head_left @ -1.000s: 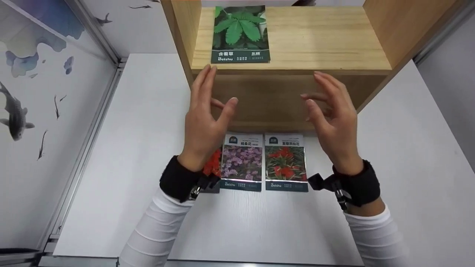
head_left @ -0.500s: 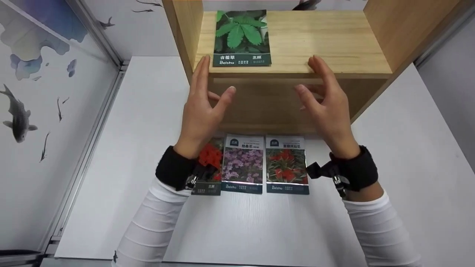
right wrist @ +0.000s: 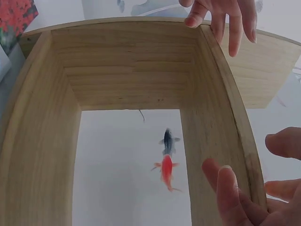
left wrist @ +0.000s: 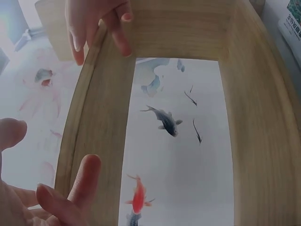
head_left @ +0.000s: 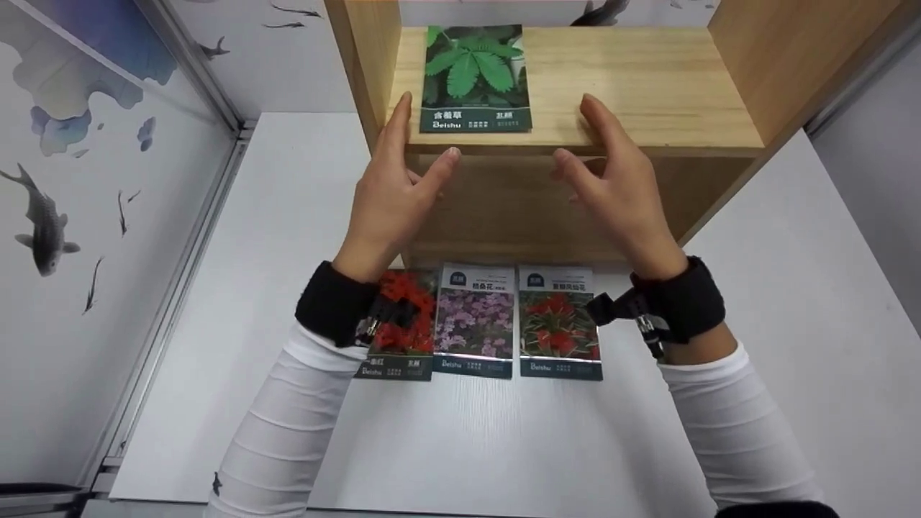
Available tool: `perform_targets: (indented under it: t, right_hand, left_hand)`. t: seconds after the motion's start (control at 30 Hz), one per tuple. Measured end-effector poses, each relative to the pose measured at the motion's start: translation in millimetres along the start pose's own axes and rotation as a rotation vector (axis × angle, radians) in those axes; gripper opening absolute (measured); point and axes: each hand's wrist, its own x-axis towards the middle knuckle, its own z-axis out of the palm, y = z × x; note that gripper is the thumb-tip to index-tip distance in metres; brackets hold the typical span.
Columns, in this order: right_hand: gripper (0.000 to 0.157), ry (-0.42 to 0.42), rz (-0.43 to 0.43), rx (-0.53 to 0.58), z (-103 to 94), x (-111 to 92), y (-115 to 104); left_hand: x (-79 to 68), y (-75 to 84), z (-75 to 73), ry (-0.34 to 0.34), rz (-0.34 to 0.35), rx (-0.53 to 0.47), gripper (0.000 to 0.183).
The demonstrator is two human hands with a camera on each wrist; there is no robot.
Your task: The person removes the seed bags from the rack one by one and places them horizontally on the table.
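Observation:
A green-leaf seed packet lies on the left part of a wooden shelf board. My left hand is at the board's front edge, close to that packet, with its thumb lower than its index finger. Farther right along the same edge is my right hand, fingers loosely extended and holding nothing. In the right wrist view the fingers overlap the board's edge, the thumb apart from them. Below on the white table, a red-flower packet, a purple-flower packet and a red-and-green packet lie side by side.
The shelf's side panels rise at both ends of the board, and the space under it is open at the front. The white table extends in front and to both sides. A fish-printed wall stands at left.
Both hands have moved forward to the board's front edge, and the right hand has shifted left. The red-flower packet shows more from behind the left wrist. The packets stay in place.

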Motion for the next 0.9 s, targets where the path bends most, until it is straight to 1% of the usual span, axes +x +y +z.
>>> perform_targets:
  t: [0.1,0.17,0.3,0.43,0.63,0.73,0.9]
  right_hand:
    - [0.063,-0.002,0.01,-0.046,4.2,10,11]
    - [0.064,-0.004,0.006,-0.078,8.1,16,19]
    - [0.067,-0.025,0.016,-0.121,14.4,23,14]
    - [0.07,-0.061,0.059,-0.096,18.3,26,8]
    - [0.073,-0.085,0.092,-0.119,22.5,27,1]
    - [0.074,-0.094,0.102,-0.094,24.8,28,-1]
    - [0.075,-0.102,0.117,-0.044,28.6,30,-4]
  left_hand:
    - [6.7,2.9,0.3,-0.021,-0.018,0.045,0.084]
    - [10.4,3.7,0.1,-0.033,-0.031,0.053,0.085]
    - [14.4,5.0,-1.6,-0.051,-0.066,0.025,0.087]
    - [17.5,6.4,-3.1,-0.055,-0.09,0.007,0.087]
    - [21.6,9.5,-4.1,-0.06,-0.113,-0.026,0.089]
    - [23.2,10.9,-2.8,-0.064,-0.116,-0.026,0.089]
    - [24.5,12.8,0.9,-0.065,-0.099,-0.021,0.088]
